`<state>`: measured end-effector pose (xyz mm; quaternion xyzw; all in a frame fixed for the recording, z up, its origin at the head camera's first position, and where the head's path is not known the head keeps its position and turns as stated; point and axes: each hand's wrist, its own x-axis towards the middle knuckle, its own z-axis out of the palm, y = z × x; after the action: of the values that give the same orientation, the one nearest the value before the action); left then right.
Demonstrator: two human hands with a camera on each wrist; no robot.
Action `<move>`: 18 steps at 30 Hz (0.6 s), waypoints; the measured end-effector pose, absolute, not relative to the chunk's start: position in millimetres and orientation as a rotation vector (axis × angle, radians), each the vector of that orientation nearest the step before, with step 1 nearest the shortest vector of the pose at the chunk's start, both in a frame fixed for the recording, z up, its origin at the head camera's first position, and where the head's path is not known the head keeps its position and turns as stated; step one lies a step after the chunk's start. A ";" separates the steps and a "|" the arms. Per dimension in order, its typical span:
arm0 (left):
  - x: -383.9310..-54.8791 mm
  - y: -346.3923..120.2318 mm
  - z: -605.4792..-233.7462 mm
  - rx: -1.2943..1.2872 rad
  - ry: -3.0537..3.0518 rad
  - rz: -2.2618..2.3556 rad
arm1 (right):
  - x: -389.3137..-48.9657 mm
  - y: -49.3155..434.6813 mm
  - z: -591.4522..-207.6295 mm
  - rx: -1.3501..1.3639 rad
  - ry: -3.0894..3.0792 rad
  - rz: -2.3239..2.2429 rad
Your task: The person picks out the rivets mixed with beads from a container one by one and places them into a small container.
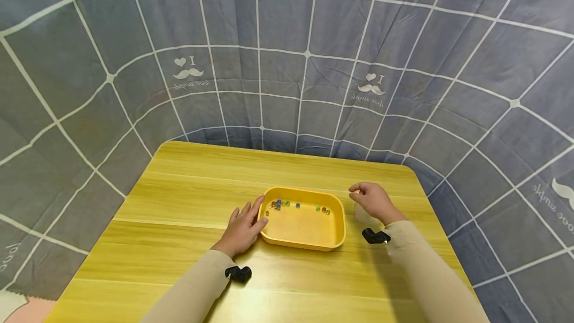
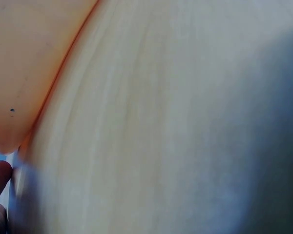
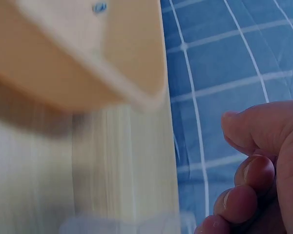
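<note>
A shallow yellow tray (image 1: 302, 242) sits on the table with several small glass marbles (image 1: 279, 203) inside, most grouped at its left end and a few toward the right. My left hand (image 1: 242, 228) lies against the tray's left side, fingers spread, with index finger and thumb at the rim. To the right of the tray, my right hand (image 1: 373, 202) is raised with loosely bent fingers and no object visible at the fingertips. Below it stands a clear container (image 1: 361, 214), whose edge also shows low in the right wrist view.
The wood-grain table (image 1: 179, 203) has rounded far corners. A grey checked cloth (image 1: 287, 79) with white lines hangs behind it and around both sides. Black wrist cameras (image 1: 375, 236) sit on both sleeves.
</note>
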<state>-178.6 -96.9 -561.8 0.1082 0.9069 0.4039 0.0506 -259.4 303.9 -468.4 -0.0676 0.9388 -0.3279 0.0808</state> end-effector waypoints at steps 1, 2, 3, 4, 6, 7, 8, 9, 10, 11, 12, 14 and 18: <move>-178.3 -97.0 -562.0 0.329 2.763 1.227 | -259.8 297.4 -467.5 -0.219 2.801 -0.983; -178.2 -97.1 -562.4 0.328 2.765 1.223 | -259.9 290.7 -466.3 -0.233 2.790 -0.989; -178.1 -97.2 -562.6 0.328 2.767 1.220 | -260.0 283.9 -465.2 -0.247 2.780 -0.994; -178.2 -97.0 -562.7 0.330 2.768 1.221 | -260.4 277.4 -464.1 -0.270 2.769 -0.999; -178.3 -96.6 -562.3 0.332 2.765 1.231 | -261.0 264.6 -462.3 -0.302 2.741 -1.010; -178.4 -96.4 -561.7 0.328 2.762 1.226 | -261.3 258.1 -462.1 -0.316 2.728 -1.015; -178.6 -96.3 -561.1 0.327 2.760 1.228 | -261.6 251.8 -461.5 -0.334 2.718 -1.011; -178.7 -96.2 -560.3 0.326 2.759 1.229 | -262.1 245.8 -461.4 -0.354 2.709 -1.002; -178.7 -96.0 -559.6 0.325 2.757 1.230 | -262.5 240.0 -461.1 -0.377 2.700 -0.995; -178.8 -95.8 -558.8 0.321 2.756 1.223 | -262.9 234.4 -461.2 -0.386 2.687 -0.992; -178.9 -95.5 -558.0 0.318 2.757 1.217 | -263.3 229.0 -461.3 -0.399 2.677 -0.986; -179.2 -95.1 -557.3 0.316 2.761 1.207 | -264.0 219.1 -460.0 -0.417 2.650 -0.988; -179.5 -94.5 -555.9 0.313 2.763 1.202 | -266.5 203.4 -460.6 -0.437 2.595 -0.995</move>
<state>-179.5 -94.5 -555.9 0.1033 0.9106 0.3961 0.0561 -266.5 203.4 -460.6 -0.1533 0.9100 -0.3488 0.1634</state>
